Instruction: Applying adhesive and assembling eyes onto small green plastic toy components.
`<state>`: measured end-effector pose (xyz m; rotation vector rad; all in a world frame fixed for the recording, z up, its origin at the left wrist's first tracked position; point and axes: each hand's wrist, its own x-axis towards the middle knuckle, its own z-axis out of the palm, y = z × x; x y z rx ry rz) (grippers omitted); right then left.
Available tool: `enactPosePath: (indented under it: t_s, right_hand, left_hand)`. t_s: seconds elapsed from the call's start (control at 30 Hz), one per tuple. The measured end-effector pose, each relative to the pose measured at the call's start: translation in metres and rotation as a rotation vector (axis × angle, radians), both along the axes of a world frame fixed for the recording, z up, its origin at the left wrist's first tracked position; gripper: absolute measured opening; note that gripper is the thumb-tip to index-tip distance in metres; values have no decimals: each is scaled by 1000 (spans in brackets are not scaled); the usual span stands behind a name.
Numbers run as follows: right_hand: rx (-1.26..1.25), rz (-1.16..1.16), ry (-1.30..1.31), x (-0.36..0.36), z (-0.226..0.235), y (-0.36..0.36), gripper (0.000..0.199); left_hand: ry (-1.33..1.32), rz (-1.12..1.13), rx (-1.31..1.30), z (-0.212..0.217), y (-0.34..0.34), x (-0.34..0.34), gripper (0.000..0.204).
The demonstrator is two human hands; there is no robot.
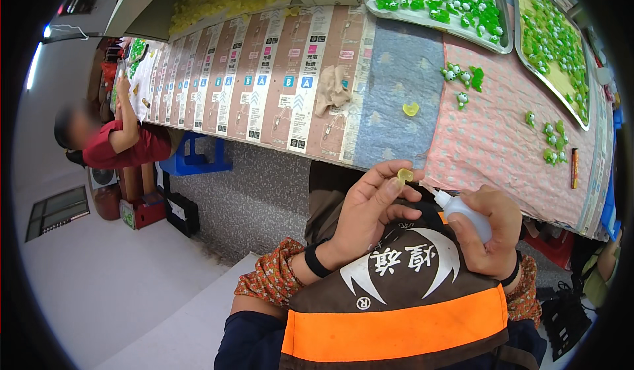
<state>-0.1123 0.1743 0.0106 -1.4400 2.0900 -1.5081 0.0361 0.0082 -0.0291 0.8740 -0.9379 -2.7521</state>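
Now your left hand [370, 215] pinches a small yellow piece [405, 175] between its fingertips, in the air just below the near edge of the table [502, 145]. Your right hand [485, 228] is closed around a small white squeeze bottle [462, 213], with the nozzle almost at the piece. If you press too hard, I think liquid may run over your fingers, or the piece may slip and fall onto your apron [396, 304].

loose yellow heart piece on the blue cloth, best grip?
Pinch the yellow heart-shaped piece across its two rounded lobes, coming straight down from above. It appears to lie flat on the blue cloth with open cloth all round, so a top pinch looks easiest. Both hands are busy: left hand holds a similar piece, right hand a squeeze bottle.
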Motion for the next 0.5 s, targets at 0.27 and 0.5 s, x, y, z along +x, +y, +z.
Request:
enactPosePath:
  t_s: [0.27, 0.5]
  right_hand:
    - [-18, 23, -44, 1, 4, 2, 34]
    - [-78, 33, -20, 5, -1, -7, 35]
  left_hand:
    - [71, 77, 373, -6, -3, 0, 41]
    - [133, 73, 511, -9, -4, 3, 39]
